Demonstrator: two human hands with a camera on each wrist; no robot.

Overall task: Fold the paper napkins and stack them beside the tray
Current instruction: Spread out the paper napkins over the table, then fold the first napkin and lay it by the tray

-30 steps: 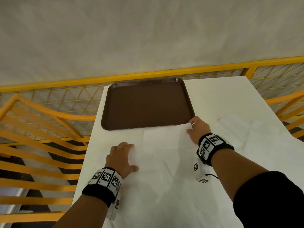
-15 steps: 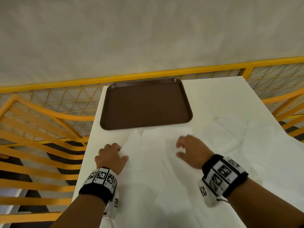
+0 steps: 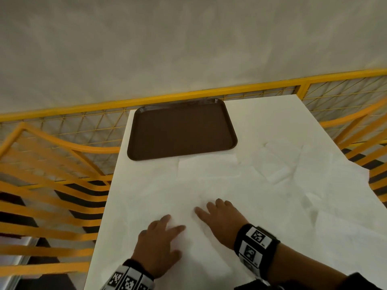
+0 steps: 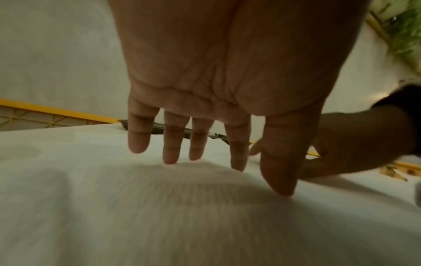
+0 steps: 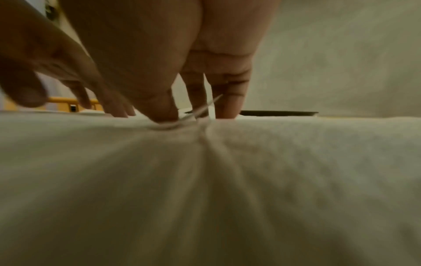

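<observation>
While both grips stay wide, left hand [image 3: 157,245] and right hand [image 3: 222,221] press napkin [image 3: 209,185].

Dim, warm light falls from above; soft shadows pool under both palms on the white napkin [image 3: 209,185]. The head view bows the yellow railing [image 3: 62,141] at its edges. Both wrist views smear with blur, foreground unfocused.

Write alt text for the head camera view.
Two hands, the left hand and the right hand, press flat side by side on a large white paper napkin spread over a white table. A bare brown tray lies beyond it, and more napkins lie unfolded to the right.
</observation>
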